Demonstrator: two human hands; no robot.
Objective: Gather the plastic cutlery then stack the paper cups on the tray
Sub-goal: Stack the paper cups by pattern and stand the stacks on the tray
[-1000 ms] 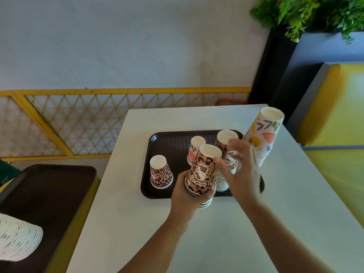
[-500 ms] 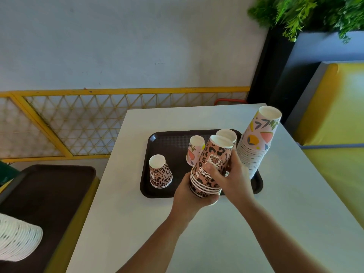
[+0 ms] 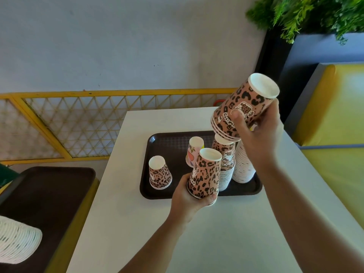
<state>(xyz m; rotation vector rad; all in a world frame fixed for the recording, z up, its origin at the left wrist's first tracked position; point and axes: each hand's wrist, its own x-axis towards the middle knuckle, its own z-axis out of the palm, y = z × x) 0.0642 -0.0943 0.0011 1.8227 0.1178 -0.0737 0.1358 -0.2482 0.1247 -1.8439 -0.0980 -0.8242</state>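
A dark brown tray point(image 3: 159, 194) lies on the white table point(image 3: 226, 233). My right hand point(image 3: 256, 133) holds a short nest of upside-down leopard-print cups point(image 3: 244, 107) tilted in the air above a tall leopard-print stack point(image 3: 226, 164) on the tray. My left hand point(image 3: 189, 198) grips another small leopard-print nest point(image 3: 206, 174) at the tray's near edge. A small leopard-print stack point(image 3: 159, 174) stands at the tray's left, a floral cup point(image 3: 194, 150) in the middle, and a tall white-rimmed stack point(image 3: 243, 166) at the right. No cutlery is visible.
A second dark tray point(image 3: 45, 203) rests on a yellow seat at the left, with a white stack of plates or lids point(image 3: 15, 241) by it. A yellow lattice rail point(image 3: 78, 123) runs behind the table. Yellow bench point(image 3: 338, 134) and plants point(image 3: 307, 14) lie to the right.
My right hand has pulled a few cups off the nest in my left hand and lifted them up and right, above the tall leopard-print stack. The left hand stays low with the remaining cups.
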